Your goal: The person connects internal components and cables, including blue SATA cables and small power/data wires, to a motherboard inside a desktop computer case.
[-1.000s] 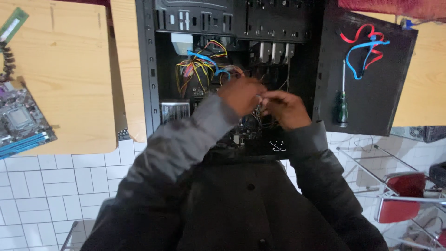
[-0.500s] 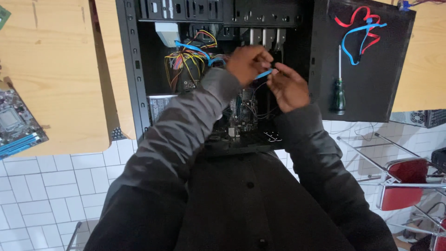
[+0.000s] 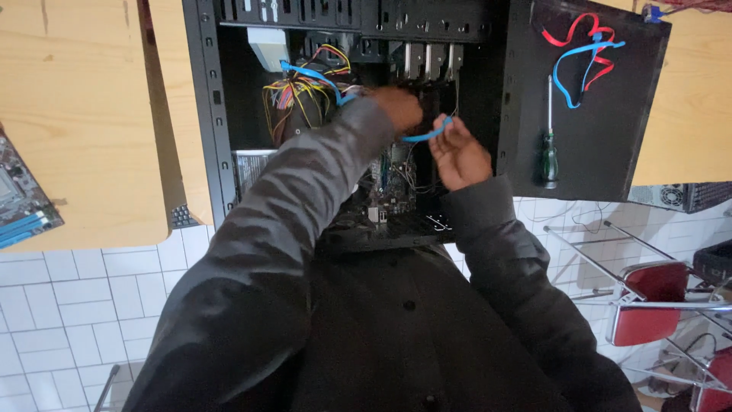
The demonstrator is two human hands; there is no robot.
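Observation:
An open black computer case [image 3: 206, 99] lies on a wooden table. Inside it are a bundle of coloured wires [image 3: 301, 91] and a motherboard [image 3: 393, 179]. My left hand [image 3: 396, 107] reaches deep into the case, fingers closed on the end of a flat blue cable [image 3: 427, 135]. My right hand [image 3: 457, 156] is just right of it and pinches the same cable's near end between thumb and fingers. Both dark sleeves cover the lower part of the case.
The removed side panel [image 3: 602, 152] lies to the right with a green-handled screwdriver [image 3: 549, 156] and red and blue cables [image 3: 583, 49] on it. A loose circuit board [image 3: 23, 198] sits at the left table edge. Red chairs [image 3: 656, 301] stand on the tiled floor at the right.
The view has shifted slightly. My left hand has pushed further into the case, and my right hand has dropped a little, with the blue cable stretched between them.

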